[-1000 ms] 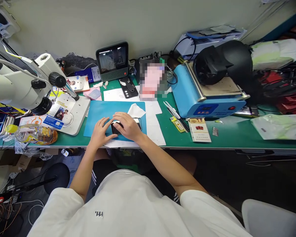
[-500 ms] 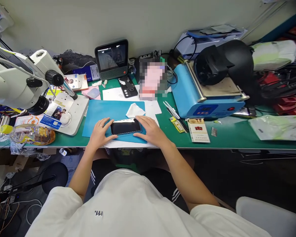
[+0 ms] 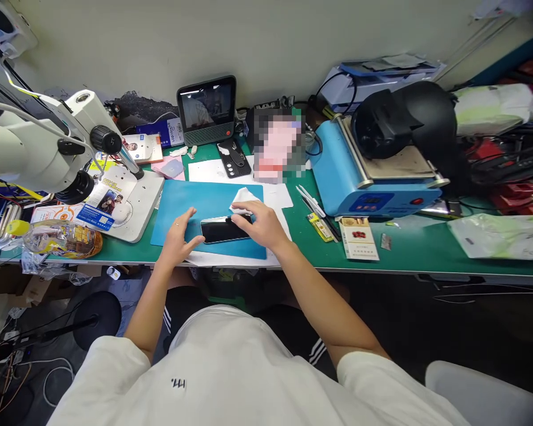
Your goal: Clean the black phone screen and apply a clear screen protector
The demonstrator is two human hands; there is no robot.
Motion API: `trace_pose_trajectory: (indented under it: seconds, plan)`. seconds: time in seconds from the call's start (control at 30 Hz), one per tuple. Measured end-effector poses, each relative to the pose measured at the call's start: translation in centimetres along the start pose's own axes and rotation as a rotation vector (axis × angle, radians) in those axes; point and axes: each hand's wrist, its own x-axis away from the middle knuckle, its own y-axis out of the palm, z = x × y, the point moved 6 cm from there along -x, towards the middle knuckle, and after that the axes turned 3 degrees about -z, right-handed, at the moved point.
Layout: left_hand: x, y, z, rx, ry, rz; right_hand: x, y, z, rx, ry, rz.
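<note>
A smartphone (image 3: pixel 222 231) with a dark screen lies face up on a blue mat (image 3: pixel 173 201). My left hand (image 3: pixel 177 238) is beside its left end, thumb and fingers apart, holding nothing. My right hand (image 3: pixel 263 223) reaches across the phone's right end and hides part of it. Its fingertips are at the near edge of a crumpled white cloth (image 3: pixel 244 195), and its thumb hangs apart over the phone. Whether those fingertips press on the cloth is hard to see.
A microscope (image 3: pixel 31 148) and a drink bottle (image 3: pixel 57 238) stand to the left. Behind the mat are a smart display (image 3: pixel 208 109) and a black phone back cover (image 3: pixel 234 158). To the right are pens (image 3: pixel 311 201), a cigarette pack (image 3: pixel 359 238) and a blue machine (image 3: pixel 337 171).
My right hand has left the phone's right end and moved up and left to the cloth. My left hand has drawn slightly away from the phone, which stays in place.
</note>
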Motion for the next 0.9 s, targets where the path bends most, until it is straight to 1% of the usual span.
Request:
trace_pose_trajectory:
  seconds: [0.1,0.2,0.3,0.4,0.53,0.6,0.73,0.9]
  plan:
    - [0.1,-0.2,-0.5,0.027,-0.03,0.066,-3.5,1.3,0.2,-0.002,0.092,-0.024]
    - [0.1,-0.1,-0.8,0.026,-0.071,0.077,-6.6,2.2,0.9,0.021,0.16,-0.039]
    - [0.2,0.0,-1.0,-0.012,-0.131,0.08,-8.1,2.1,1.9,0.074,0.188,-0.007]
    - [0.3,-0.2,-0.7,-0.077,-0.14,0.089,-7.3,1.0,3.0,0.121,0.174,0.036]
    - [0.2,-0.5,0.0,-0.139,-0.081,0.108,-4.2,-0.6,4.9,0.173,0.147,0.058]
    - [0.0,-0.5,0.4,-0.139,-0.061,0.1,-2.8,-1.1,5.7,0.192,0.137,0.058]
    - [-0.1,-0.3,1.0,-0.145,-0.028,0.049,-1.6,-1.0,6.7,0.213,0.118,0.052]
    - [-0.3,0.0,1.2,-0.161,-0.032,0.018,-2.1,-0.3,7.3,0.227,0.097,0.052]
